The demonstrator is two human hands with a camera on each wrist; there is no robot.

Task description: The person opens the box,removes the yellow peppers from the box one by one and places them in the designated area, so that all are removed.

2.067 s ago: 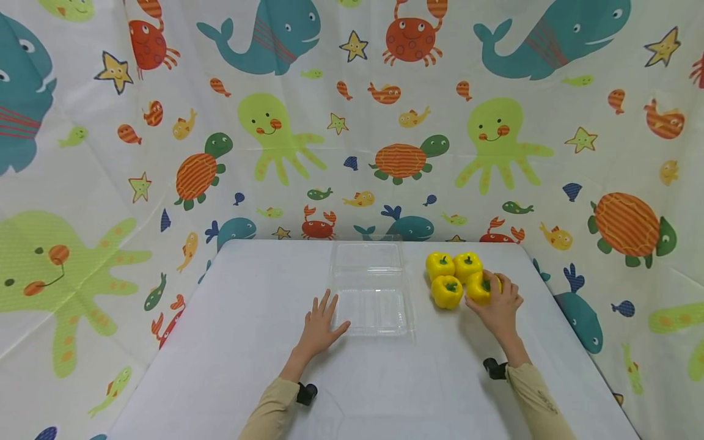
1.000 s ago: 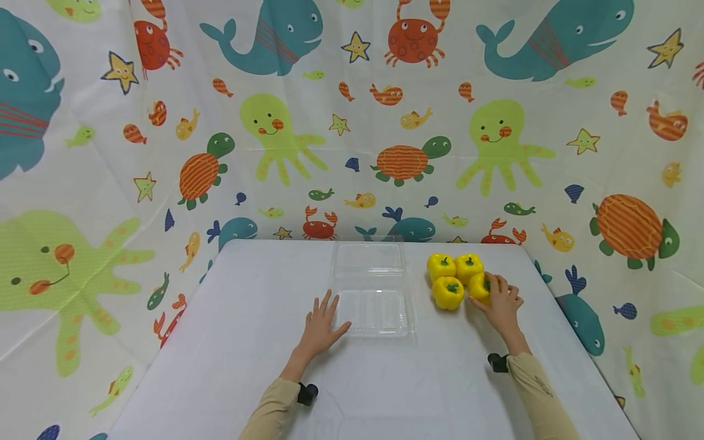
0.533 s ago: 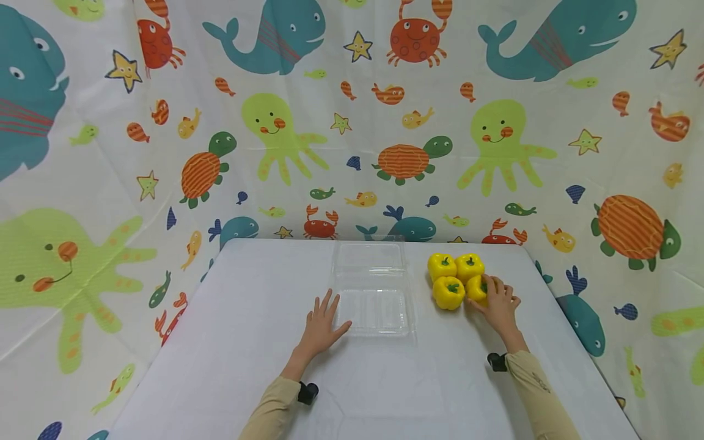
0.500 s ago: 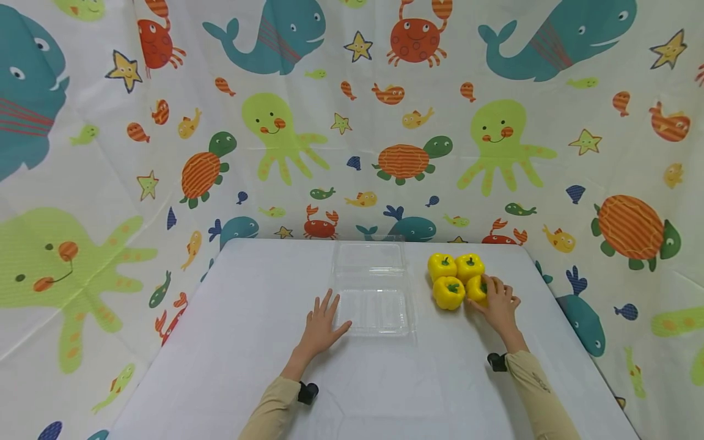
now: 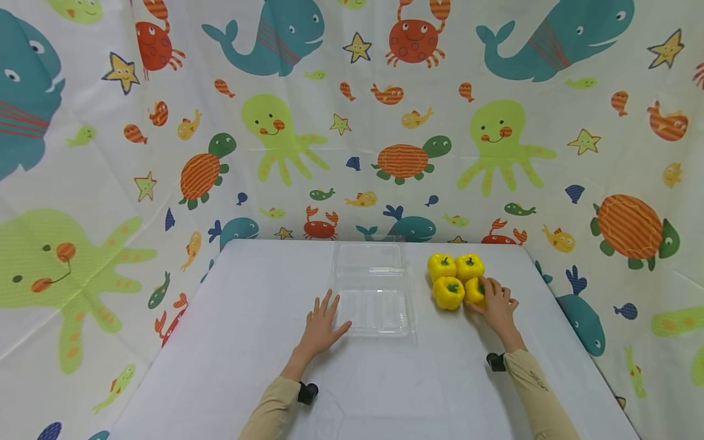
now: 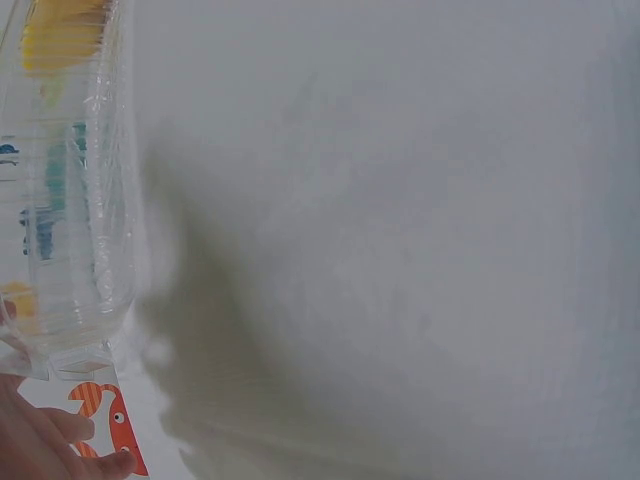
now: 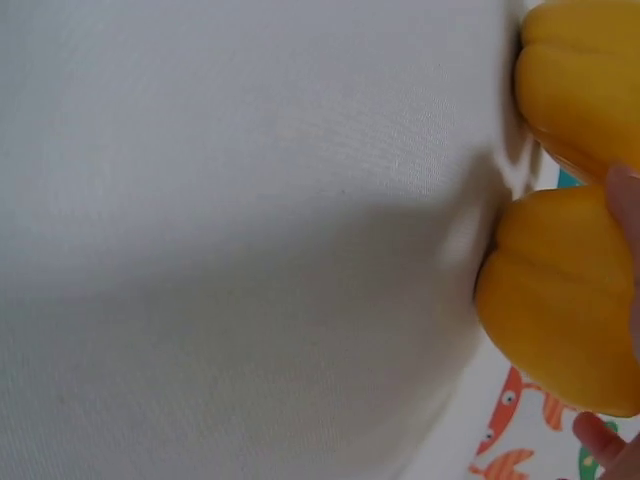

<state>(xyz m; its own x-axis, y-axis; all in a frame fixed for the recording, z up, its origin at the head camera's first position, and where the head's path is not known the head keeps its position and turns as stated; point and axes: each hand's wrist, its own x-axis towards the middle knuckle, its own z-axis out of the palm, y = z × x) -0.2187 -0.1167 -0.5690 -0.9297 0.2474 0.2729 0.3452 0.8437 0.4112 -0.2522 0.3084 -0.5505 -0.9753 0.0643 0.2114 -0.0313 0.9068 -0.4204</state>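
Note:
In the head view my right hand [image 5: 499, 308] grips a yellow bell pepper [image 5: 474, 292] from its right side, with the thumb at the near side. This pepper sits at the front right of a tight cluster, and the hand hides part of it. Close up in the right wrist view, fingers [image 7: 626, 215] lie along the pepper's side. My left hand [image 5: 320, 330] is spread beside the clear plastic clamshell container [image 5: 379, 311], fingertips right at its left edge. That container's lid lies folded back, and its ribbed wall [image 6: 75, 200] shows in the left wrist view.
Three more yellow bell peppers stand against the held one: a front-left pepper [image 5: 448, 294], a back-left pepper [image 5: 441, 267] and a back-right pepper [image 5: 470, 267]. A white cloth covers the table [image 5: 264, 287]. Behind it hangs a curtain [image 5: 352, 122] printed with sea animals.
The held pepper has shifted slightly left and nearer, from a tilted pose to sitting close beside the front-left pepper. My right hand has moved with it. The left hand and container have stayed put.

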